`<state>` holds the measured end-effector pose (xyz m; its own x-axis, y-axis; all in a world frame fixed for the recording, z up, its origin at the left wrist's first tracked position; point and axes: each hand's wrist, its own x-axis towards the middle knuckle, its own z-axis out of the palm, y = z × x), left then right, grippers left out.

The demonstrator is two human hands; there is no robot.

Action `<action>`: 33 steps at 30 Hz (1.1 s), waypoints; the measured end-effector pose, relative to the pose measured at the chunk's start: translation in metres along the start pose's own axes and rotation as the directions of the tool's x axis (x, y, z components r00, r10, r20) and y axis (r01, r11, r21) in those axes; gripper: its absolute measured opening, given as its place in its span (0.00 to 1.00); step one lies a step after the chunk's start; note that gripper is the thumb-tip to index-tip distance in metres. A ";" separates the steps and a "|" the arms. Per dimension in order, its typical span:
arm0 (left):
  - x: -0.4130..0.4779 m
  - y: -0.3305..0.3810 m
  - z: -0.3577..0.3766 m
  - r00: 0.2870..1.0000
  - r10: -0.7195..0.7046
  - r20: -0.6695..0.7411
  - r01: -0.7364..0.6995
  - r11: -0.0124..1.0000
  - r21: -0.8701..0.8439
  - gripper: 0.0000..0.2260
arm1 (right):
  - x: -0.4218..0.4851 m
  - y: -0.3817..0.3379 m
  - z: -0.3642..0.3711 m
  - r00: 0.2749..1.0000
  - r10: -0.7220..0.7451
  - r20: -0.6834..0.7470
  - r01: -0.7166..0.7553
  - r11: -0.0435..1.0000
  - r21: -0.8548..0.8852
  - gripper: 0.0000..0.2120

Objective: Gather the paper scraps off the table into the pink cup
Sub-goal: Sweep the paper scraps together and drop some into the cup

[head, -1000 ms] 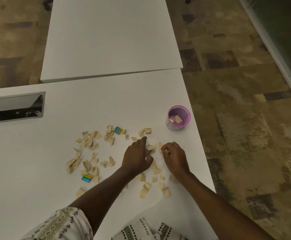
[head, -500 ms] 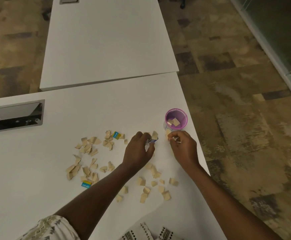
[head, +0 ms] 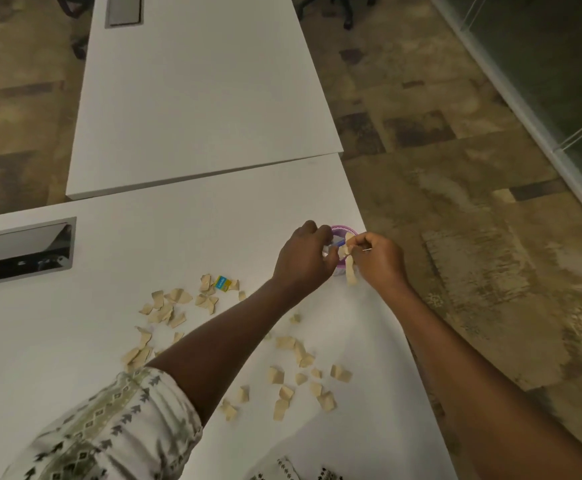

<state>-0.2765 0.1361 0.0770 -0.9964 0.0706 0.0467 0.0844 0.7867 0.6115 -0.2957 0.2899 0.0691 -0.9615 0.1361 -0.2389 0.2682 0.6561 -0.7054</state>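
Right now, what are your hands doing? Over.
Left hand and right hand both at the pink cup, pinching paper scraps. Plenty of loose scraps on the table. Nothing in the way.

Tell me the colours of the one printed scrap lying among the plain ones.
Blue and yellow printed scrap, seen in the head view.
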 end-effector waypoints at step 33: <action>-0.103 -0.120 0.003 0.889 -0.397 0.228 0.286 0.871 0.400 0.32 | -0.066 0.019 0.093 0.830 -0.326 0.453 0.486 0.821 -0.299 0.27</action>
<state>-0.1835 0.0366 -0.0037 -0.9179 -0.1093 -0.3814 -0.2088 0.9505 0.2302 -0.2214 0.2243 0.0097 -0.8577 -0.4371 -0.2707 -0.2648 0.8269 -0.4961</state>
